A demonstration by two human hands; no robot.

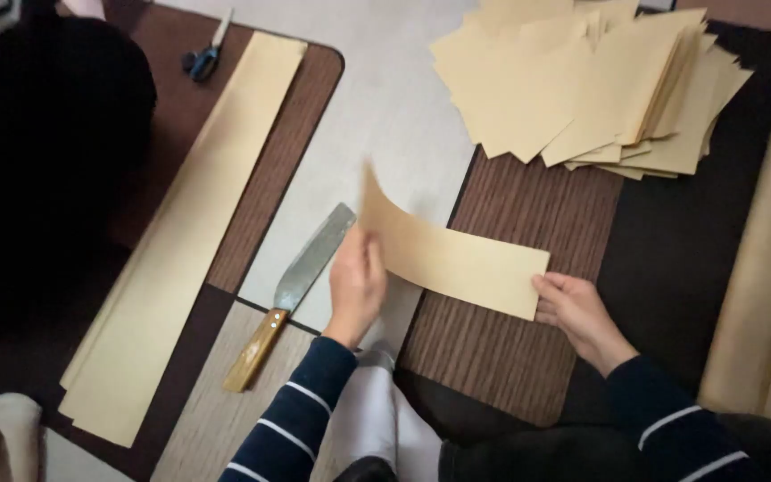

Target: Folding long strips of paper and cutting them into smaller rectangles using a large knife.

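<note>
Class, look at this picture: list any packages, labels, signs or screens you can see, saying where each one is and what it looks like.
None in view: no package, label, sign or screen.
Only plain things show: a blank tan paper strip held between the left hand and right hand.
A pile of blank tan sheets, top right.
A long tan strip, left.
A wooden-handled knife, centre.
Blue-handled scissors, top left.

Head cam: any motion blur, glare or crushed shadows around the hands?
Head view: the curved tan paper strip and left hand are slightly motion-soft; the right hand looks a little sharper. No hard glare, only a dull sheen on the broad steel knife blade with a wooden handle. Lighting is dim and warm; the dark mass at upper left is crushed to black, without detail.
</note>
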